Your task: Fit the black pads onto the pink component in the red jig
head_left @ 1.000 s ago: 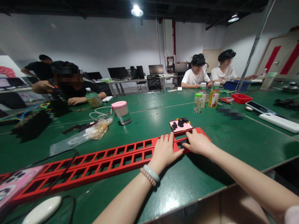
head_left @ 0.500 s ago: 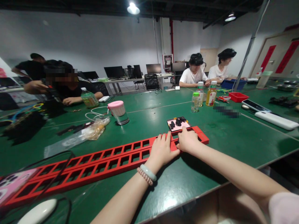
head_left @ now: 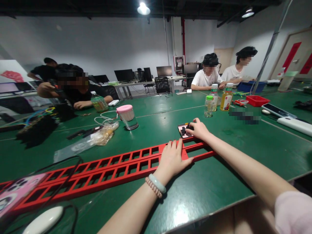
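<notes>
Left hand flat on the red rack, right hand reaching into the pink tray of black parts.

The left hand (head_left: 172, 159) lies palm down, fingers spread and gripping nothing, on the rack (head_left: 117, 165), a long red frame of rectangular slots lying across the green table (head_left: 156, 130). The right hand (head_left: 199, 129) rests over the tray (head_left: 183, 130), just beyond the rack's far end; its fingers curl among the parts (head_left: 184, 131), but whether they have closed on one cannot be told. Behind stand a pink-lidded cup (head_left: 127, 117) and three bottles (head_left: 214, 100), one with a yellow label whose writing is too small to read. A pink phone (head_left: 14, 195) lies at the near left. Other people sit along the table's far sides.
</notes>
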Motion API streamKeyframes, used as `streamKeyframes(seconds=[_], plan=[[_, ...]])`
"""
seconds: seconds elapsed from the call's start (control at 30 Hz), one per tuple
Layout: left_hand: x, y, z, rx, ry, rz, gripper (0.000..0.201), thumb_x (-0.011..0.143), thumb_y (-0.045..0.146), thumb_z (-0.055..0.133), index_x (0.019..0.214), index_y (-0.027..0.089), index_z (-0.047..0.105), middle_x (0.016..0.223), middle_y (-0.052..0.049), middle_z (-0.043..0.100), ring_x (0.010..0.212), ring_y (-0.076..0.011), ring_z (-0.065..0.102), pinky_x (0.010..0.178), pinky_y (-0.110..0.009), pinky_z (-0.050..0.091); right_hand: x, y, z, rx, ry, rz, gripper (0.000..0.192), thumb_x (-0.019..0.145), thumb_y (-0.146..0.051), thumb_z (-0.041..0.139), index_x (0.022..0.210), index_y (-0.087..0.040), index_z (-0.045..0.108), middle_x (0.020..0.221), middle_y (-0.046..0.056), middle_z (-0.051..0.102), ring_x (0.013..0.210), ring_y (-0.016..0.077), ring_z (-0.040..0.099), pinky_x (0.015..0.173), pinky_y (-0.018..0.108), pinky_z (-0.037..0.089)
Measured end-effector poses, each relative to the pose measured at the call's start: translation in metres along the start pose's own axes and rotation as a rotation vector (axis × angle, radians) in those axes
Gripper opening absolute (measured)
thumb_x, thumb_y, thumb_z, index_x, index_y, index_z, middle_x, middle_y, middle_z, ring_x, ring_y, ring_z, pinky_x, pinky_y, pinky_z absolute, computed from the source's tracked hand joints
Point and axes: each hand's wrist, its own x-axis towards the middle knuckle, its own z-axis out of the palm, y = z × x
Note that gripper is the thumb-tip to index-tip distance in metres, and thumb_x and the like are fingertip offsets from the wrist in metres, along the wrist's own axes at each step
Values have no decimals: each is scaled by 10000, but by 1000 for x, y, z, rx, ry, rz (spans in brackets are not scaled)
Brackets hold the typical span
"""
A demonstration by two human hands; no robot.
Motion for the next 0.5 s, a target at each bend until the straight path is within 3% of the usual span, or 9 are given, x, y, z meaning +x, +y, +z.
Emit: streamKeyframes(seconds=[0.1,0.2,0.33,0.5], plan=[[0,0,0,-5,-5,-2,844,755,714,334,1333,99,319,1278,-187,447,1201,-336,378,992,-466,301,7,13,18,140,68,-6,429,822,-526,438,1054,-224,634,1198,93,474,1126,215,437,948,347,336],[0,0,0,-4,-7,-5,831,758,705,343,1332,104,320,1282,-184,443,1206,-337,373,999,-470,292,11,20,22,203,142,-33,355,863,-403,390,1045,-228,640,1153,67,545,1140,195,414,965,344,312],[1,1,0,0,-13,-6,828,761,694,354,1337,100,311,1286,-185,440,1212,-337,369,1009,-464,282,17,31,21,217,54,-21,331,759,-230,465,1029,-221,657,1103,42,600,1098,197,448,931,319,339],[1,1,-1,10,-29,-6,817,769,683,353,1342,104,302,1297,-183,433,1213,-334,370,1007,-458,289,18,42,21,228,-22,-55,421,671,-257,543,1081,-255,637,1177,29,560,1153,221,400,957,349,309]])
